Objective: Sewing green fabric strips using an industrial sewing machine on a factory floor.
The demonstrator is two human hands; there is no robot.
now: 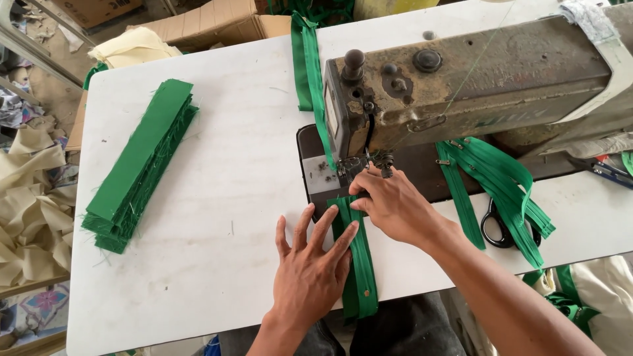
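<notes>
Left hand [310,267] open, fingers splayed flat, pinning green zipper strip [357,264] to white table [217,198] (prevents skew). Right hand [390,203] pinches strip's leading end at sewing machine [475,82] presser foot, aligning feed.

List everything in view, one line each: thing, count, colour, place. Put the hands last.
sewing machine: one, worn beige-brown, back right of the table
white table: one, white, fills the middle
green strip: one, green, under the needle, running toward the near edge
stack of green strips: one, green, left side of table
green zippers: a bunch, count unclear, right of the machine
scissors: one, black handles, beside the zippers
cardboard box: one, brown, behind the table
left hand: flat on the strip
right hand: fingers at the needle, on the strip
</notes>
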